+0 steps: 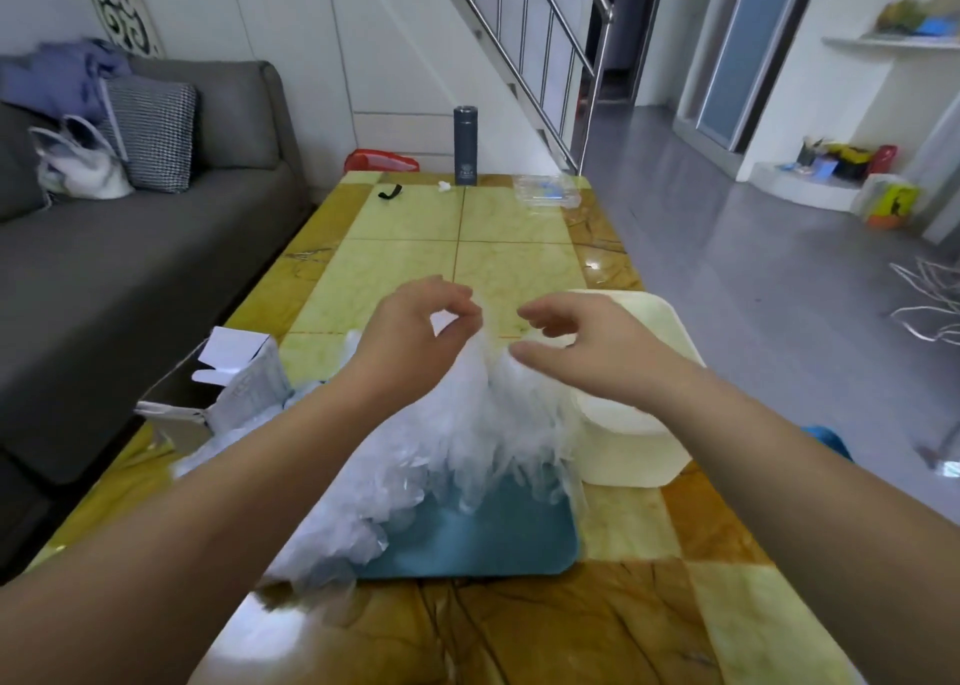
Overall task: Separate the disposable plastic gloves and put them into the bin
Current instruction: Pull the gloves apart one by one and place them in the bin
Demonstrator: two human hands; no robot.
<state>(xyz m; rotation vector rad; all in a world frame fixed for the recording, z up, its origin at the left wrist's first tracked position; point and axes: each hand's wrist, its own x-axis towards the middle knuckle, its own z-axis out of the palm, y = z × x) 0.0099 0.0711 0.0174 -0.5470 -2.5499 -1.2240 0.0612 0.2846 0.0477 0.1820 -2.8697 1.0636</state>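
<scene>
Frame centre: the left hand (415,331) pinches the top of the bunched plastic gloves (457,450), which hang down onto a blue tray (493,534). The right hand (587,341), fingers loosely curled, meets the bunch's right edge; its grip is indeterminate. The white bin (639,424) stands just right of the gloves on the table (519,248).

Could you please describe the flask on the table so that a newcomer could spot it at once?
Take the long yellow-and-brown tiled table and follow it to its far end. The flask stands upright there, the only tall dark grey cylinder, between a flat black strap on its left and a clear plastic tray on its right.
</scene>
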